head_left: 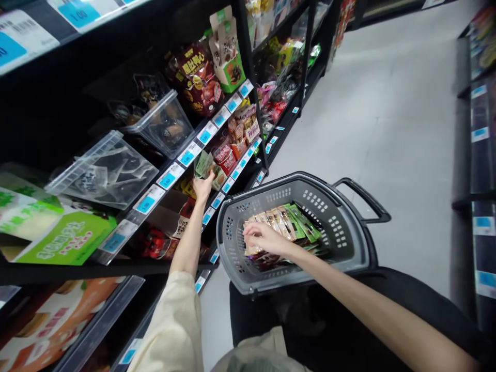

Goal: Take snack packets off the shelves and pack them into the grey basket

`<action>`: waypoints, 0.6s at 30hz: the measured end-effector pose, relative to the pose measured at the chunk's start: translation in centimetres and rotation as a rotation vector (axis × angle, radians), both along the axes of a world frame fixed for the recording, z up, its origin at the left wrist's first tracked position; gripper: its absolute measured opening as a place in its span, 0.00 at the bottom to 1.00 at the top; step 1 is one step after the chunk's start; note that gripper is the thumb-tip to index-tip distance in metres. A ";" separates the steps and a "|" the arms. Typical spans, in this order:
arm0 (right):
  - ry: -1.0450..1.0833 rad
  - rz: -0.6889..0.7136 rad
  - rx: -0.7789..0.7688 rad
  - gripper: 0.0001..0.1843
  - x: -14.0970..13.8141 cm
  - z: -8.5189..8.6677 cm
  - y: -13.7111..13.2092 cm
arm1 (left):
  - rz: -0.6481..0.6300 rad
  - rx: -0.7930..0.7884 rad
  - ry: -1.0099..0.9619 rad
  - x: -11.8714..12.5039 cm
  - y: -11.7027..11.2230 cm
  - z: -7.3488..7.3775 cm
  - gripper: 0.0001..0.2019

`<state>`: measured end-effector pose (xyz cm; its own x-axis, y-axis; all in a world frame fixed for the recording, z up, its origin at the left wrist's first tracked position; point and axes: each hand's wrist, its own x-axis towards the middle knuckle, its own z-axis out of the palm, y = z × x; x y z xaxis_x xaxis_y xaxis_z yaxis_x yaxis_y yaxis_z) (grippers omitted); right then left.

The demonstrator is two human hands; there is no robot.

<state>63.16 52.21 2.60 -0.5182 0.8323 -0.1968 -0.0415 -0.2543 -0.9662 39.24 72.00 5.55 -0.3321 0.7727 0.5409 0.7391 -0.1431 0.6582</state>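
My left hand (203,187) reaches to the shelf on the left, its fingers closed on a green snack packet (203,164) at a display box of packets. Red snack packets (225,157) stand just to the right of it. Above the grey shopping basket (251,281), my right hand (267,239) holds nothing that I can see, its fingers loosely bent and a little apart. Beneath it in the basket lie rows of beige packets (276,219) and green packets (304,222). That hand hides part of the beige row; whether it touches them I cannot tell.
Clear plastic bins (112,170) and a green carton (65,237) stand on the shelf at left. A price-tag strip (166,180) runs along its edge. The basket's black handle (364,199) juts right over the grey floor (372,124). Another shelf (482,206) borders the aisle at right.
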 end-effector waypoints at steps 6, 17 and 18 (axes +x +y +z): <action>-0.027 0.007 0.057 0.04 0.2 0.7 -0.2 | -0.030 0.023 0.214 -0.7 -1.1 0.2 0.19; -0.055 0.009 0.123 0.03 1.2 1.5 -0.3 | -0.291 -0.127 0.431 -0.9 0.0 3.2 0.15; -0.060 0.011 0.128 0.03 1.3 1.7 -0.2 | -0.300 -0.137 0.411 -0.6 0.3 3.2 0.14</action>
